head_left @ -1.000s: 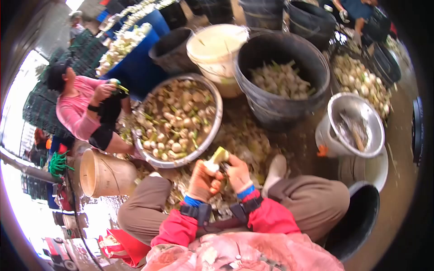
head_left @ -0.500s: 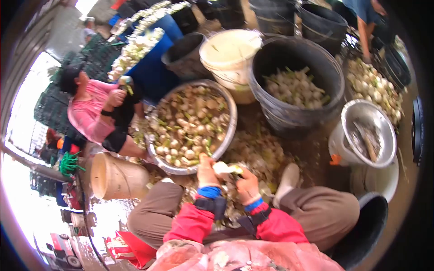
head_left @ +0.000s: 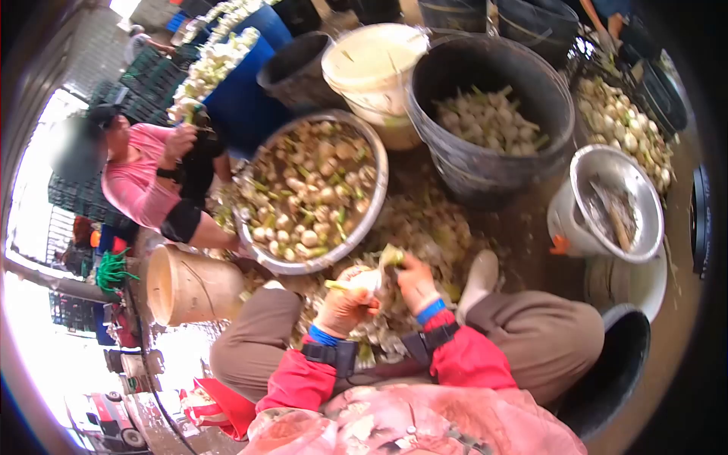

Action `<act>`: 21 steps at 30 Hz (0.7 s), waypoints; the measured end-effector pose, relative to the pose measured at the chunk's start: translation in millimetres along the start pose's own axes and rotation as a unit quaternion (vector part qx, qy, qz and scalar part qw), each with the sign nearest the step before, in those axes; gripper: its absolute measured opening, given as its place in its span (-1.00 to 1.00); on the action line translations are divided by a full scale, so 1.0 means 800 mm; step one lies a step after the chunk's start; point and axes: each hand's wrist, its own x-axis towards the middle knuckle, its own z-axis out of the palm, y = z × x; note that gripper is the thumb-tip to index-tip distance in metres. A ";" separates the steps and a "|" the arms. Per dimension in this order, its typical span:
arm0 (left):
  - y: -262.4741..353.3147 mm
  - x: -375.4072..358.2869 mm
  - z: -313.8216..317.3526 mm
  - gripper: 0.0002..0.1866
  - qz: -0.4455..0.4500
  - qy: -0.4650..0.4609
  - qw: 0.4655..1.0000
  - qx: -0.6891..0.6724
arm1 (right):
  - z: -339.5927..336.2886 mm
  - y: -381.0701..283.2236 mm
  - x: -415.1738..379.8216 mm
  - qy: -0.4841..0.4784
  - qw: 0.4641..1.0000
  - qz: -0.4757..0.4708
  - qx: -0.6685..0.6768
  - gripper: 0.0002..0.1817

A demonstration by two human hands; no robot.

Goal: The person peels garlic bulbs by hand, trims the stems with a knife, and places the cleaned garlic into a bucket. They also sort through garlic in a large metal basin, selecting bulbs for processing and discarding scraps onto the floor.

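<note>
My left hand (head_left: 343,311) is closed round a whitish garlic bulb (head_left: 367,279) with a short green stem, held over the ground between my legs. Close beside it, my right hand (head_left: 417,282) has its fingers pinched on a pale green strip of peel (head_left: 391,256). Below both hands lies a heap of loose peels (head_left: 425,231). Just beyond my left hand stands a wide metal basin (head_left: 383,163) of bulbs in brownish water.
A black bucket (head_left: 493,171) with trimmed bulbs stands ahead, near a lidded white bucket (head_left: 371,83). At right, a metal bowl (head_left: 658,208) holding a wooden-handled tool tops a bucket. A person in pink (head_left: 144,171) sits at left near a tipped-over pale bucket (head_left: 197,287).
My hands have come nearer my body and moved apart, with a strip of peel now in the right one. The view has shifted slightly, and the person at left has raised a hand.
</note>
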 end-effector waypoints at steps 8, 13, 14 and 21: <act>0.004 -0.025 -0.003 -0.09 0.020 -0.029 0.998 0.054 | -0.026 -0.012 0.001 -0.156 0.966 0.123 -0.166 -0.50; 0.000 -0.003 0.000 0.17 0.095 -0.029 0.965 0.241 | 0.003 -0.052 -0.032 -0.203 0.970 0.041 0.124 -0.50; 0.001 -0.003 0.003 0.22 0.107 0.011 0.935 0.339 | 0.006 -0.059 -0.034 -0.185 0.981 0.037 0.043 -0.51; -0.007 0.014 -0.017 -0.14 0.223 0.059 0.941 0.249 | 0.004 -0.071 -0.038 -0.143 0.985 -0.029 0.095 -0.51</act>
